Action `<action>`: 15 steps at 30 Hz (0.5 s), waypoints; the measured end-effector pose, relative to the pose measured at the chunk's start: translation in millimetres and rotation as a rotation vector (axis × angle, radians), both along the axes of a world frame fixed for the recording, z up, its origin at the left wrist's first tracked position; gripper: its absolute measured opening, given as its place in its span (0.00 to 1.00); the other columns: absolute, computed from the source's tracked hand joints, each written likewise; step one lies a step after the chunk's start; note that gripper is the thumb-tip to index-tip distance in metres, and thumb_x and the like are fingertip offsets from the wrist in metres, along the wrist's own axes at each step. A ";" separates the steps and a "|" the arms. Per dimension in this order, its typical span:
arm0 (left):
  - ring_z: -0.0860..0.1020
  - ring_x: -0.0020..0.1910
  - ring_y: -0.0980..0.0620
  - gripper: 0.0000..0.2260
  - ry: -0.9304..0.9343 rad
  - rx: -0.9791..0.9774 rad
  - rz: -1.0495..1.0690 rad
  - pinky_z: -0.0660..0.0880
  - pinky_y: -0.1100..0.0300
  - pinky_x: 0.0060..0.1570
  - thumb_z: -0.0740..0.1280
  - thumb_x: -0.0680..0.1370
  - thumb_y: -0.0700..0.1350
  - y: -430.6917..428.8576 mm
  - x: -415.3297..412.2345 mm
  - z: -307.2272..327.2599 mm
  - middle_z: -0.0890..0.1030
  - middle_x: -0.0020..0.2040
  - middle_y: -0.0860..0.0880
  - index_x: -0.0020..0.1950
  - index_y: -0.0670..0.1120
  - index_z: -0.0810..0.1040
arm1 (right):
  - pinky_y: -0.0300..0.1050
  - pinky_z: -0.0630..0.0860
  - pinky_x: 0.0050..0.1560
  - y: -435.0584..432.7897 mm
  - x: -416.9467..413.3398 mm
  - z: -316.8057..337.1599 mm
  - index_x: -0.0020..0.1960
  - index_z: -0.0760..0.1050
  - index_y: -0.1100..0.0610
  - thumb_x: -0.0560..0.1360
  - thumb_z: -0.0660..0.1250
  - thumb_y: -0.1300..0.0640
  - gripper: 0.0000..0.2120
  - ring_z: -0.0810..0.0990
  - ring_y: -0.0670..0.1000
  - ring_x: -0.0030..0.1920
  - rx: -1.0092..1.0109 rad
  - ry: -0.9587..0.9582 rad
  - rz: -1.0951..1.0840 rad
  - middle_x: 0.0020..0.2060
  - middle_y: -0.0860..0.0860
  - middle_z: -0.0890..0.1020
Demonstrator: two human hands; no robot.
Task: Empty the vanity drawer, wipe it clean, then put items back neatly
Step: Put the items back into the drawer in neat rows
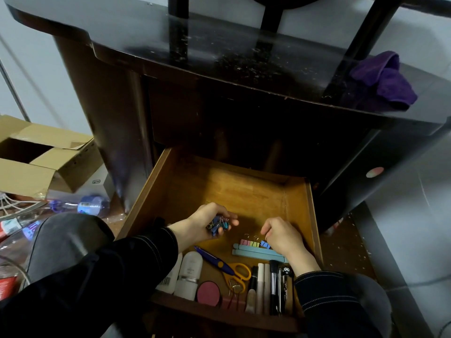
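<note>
Gripped binder clips in curled left hand above drawer middle. Pinched pastel clip row, laid left-right by drawer's right wall, with bent fingers of right hand. Couldn't read pen script.

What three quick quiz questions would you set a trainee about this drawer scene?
1. True or false: the purple cloth lies on the vanity top.
2. The left hand grips: A a comb, B binder clips, C a phone?
3. Fill in: the right hand pinches the clip row lying in the ____.
Key: 1 true; 2 B; 3 drawer.
</note>
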State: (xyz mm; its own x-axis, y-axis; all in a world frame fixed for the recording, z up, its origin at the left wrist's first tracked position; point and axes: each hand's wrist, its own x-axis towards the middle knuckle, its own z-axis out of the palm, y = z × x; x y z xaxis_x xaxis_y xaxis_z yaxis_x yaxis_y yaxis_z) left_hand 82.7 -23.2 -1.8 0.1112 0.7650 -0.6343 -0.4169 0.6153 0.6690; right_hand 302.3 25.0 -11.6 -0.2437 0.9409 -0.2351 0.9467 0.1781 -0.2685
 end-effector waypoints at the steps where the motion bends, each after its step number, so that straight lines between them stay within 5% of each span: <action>1: 0.77 0.32 0.52 0.13 0.001 0.001 -0.004 0.68 0.66 0.23 0.61 0.78 0.36 0.0 0.2 0.3 0.85 0.45 0.41 0.59 0.34 0.81 | 0.45 0.80 0.50 0.2 0.3 0.2 0.51 0.79 0.48 0.81 0.62 0.64 0.12 0.80 0.47 0.49 0.005 -0.002 0.001 0.49 0.46 0.81; 15: 0.78 0.33 0.52 0.13 -0.006 0.007 -0.027 0.69 0.65 0.23 0.61 0.79 0.37 1.0 -0.6 -3.4 0.85 0.47 0.41 0.59 0.35 0.80 | 0.47 0.81 0.53 2.1 -3.7 -5.5 0.48 0.79 0.47 0.79 0.62 0.68 0.16 0.80 0.46 0.50 -0.109 0.131 -0.035 0.50 0.46 0.80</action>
